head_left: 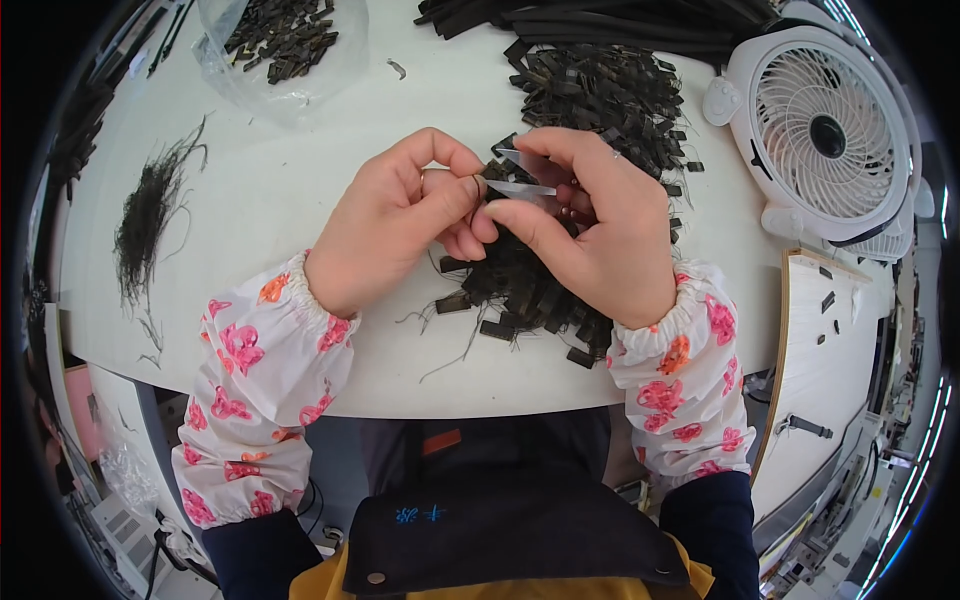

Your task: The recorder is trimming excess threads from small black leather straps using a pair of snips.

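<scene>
My left hand point(395, 210) is closed in a pinch over the middle of the table. Between its thumb and forefinger a thin dark bit shows, apparently one of the small black fabric tabs; the fingers cover most of it. My right hand point(610, 220) is wrapped round a pair of thread snips point(525, 189), whose bare metal blades point left and stand apart. Their tips are close to the left fingertips. Beneath both hands lies a heap of black fabric tabs point(530, 290), with loose threads trailing from its near edge.
More black tabs point(600, 95) spread behind my right hand, below long black strips point(620, 25). A clear plastic bag point(215, 60) with tabs stands at the far left. Cut threads point(150, 225) lie in a clump at left. A white fan point(825, 135) stands at right.
</scene>
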Motion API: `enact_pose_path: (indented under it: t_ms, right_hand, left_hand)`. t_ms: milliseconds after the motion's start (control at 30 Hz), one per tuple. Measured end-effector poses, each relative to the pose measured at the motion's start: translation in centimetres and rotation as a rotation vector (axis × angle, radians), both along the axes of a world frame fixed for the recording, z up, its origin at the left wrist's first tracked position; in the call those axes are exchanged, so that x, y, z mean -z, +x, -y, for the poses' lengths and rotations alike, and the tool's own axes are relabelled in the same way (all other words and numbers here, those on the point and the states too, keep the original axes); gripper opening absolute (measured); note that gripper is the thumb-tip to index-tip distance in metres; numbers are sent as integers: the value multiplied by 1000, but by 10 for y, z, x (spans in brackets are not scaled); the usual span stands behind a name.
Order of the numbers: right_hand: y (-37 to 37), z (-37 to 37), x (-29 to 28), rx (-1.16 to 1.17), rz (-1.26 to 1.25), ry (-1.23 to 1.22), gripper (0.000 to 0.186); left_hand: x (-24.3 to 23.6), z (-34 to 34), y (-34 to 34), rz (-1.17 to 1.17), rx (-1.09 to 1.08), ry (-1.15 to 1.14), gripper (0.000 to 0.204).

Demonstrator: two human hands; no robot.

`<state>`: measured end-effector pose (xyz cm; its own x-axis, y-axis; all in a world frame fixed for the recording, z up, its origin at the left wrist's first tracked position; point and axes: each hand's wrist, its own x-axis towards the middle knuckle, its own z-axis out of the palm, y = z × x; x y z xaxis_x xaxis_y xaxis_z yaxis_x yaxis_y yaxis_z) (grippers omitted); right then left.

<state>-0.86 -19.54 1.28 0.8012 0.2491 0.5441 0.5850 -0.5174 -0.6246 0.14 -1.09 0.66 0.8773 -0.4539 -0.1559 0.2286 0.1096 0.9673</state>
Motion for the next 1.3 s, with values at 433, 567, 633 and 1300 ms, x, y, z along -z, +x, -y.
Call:
enact_pose_path:
  t_ms: [433, 567, 633, 1300]
  right_hand:
    - [12, 7, 15, -105, 58, -74, 20]
    - [7, 6, 5, 10, -16, 13, 26]
    - [10, 6, 13, 64, 158, -126, 32]
    - [8, 2, 10, 38, 388, -403, 32]
  left_hand:
    - [2, -1, 3, -33, 204, 38, 15]
    - [5, 0, 3, -1, 30, 28, 12]
    - [4, 1, 4, 5, -21, 32, 11]
    - [7, 0, 2, -48, -11, -11, 10]
